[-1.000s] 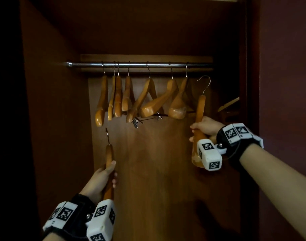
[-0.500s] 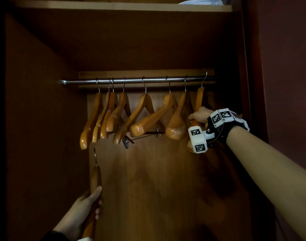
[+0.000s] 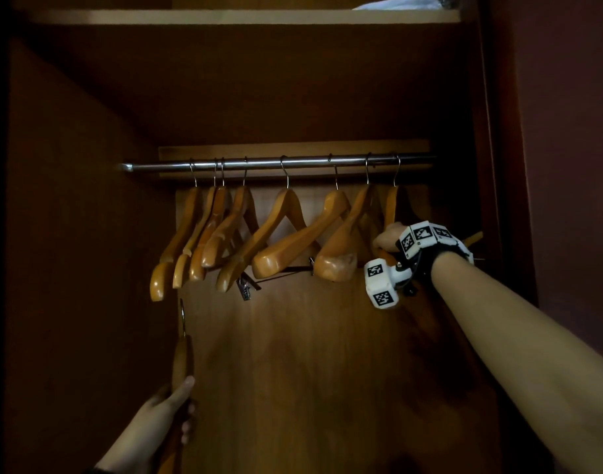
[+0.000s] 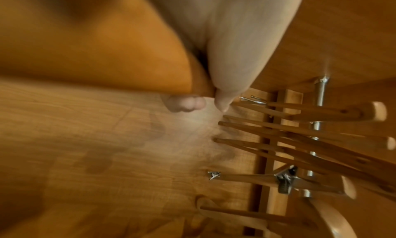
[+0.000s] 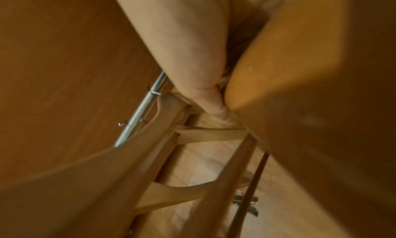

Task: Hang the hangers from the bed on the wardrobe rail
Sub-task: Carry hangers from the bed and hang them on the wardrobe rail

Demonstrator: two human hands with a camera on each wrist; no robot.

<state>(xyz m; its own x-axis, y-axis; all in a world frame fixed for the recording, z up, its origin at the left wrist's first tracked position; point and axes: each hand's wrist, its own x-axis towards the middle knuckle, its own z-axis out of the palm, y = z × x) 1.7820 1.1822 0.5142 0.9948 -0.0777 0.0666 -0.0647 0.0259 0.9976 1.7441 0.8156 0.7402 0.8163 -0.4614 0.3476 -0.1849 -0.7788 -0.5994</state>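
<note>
A steel wardrobe rail (image 3: 276, 163) carries several wooden hangers (image 3: 286, 234). At its right end hangs one more wooden hanger (image 3: 392, 206), its hook over the rail, and my right hand (image 3: 387, 239) still grips its body. That grip shows close up in the right wrist view, thumb (image 5: 199, 82) pressed on the wood (image 5: 278, 75). Low at the left, my left hand (image 3: 172, 405) holds a second wooden hanger (image 3: 183, 360) upright, hook up, below the rail. In the left wrist view my thumb (image 4: 231, 69) and curled fingers (image 4: 184, 104) clasp that hanger (image 4: 107, 43).
The wardrobe's side walls (image 3: 81, 268) stand close on both sides, with the back panel (image 3: 310, 354) behind the hangers. A shelf (image 3: 242, 17) runs overhead with white cloth (image 3: 396, 3) on it. One hanger has metal clips (image 3: 245, 289) on a lower bar.
My right hand lifted its hanger and set the hook over the rail's right end. The left hand sank lower in view, still holding its hanger.
</note>
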